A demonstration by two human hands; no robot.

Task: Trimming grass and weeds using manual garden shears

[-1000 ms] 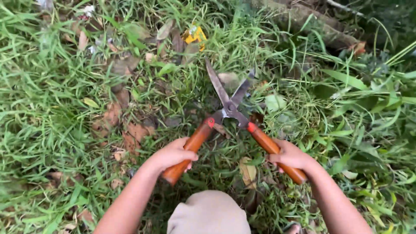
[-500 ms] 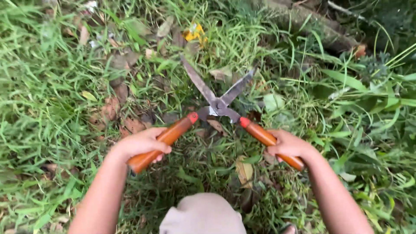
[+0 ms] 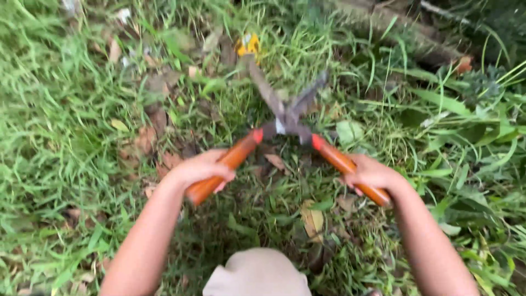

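I hold a pair of garden shears [image 3: 285, 120] low over the grass. My left hand [image 3: 200, 169] is wrapped around the left orange wooden handle [image 3: 222, 167]. The right orange handle [image 3: 350, 170] is gripped by my right hand [image 3: 372, 174]. The two metal blades [image 3: 274, 93] stand apart in a V, pointing away from me into the tall grass [image 3: 307, 49]. The picture is blurred by motion.
Brown dead leaves [image 3: 148, 137] lie in the grass at the left. A yellow scrap [image 3: 247, 45] lies beyond the blade tips. A thick root or log [image 3: 394, 33] runs across the top right. My beige-clad knee [image 3: 256, 273] shows at the bottom.
The handles swung wide apart and the blades opened, then came in a little. The shears have shifted slightly forward toward the yellow scrap.
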